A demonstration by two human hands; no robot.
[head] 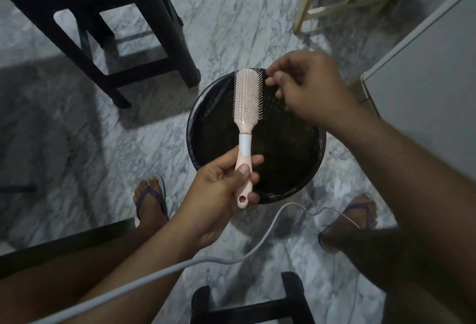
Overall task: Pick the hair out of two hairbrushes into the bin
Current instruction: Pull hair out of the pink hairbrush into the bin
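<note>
A pink hairbrush [247, 96] with a white band on its handle is held upright over a round black bin [304, 174] lined with a dark bag. My left hand [221, 187] grips the lower handle. My right hand [306, 86] hovers just right of the bristle head, its thumb and forefinger pinched together at the bristles' edge; any hair between them is too fine to see. Only one brush is in view.
A dark stool [108, 22] stands at the upper left and another dark stool [252, 305] at the bottom. A pale wooden frame [332, 1] is at the top right, a white cabinet [425, 71] at the right. A grey cable [206, 261] crosses my legs.
</note>
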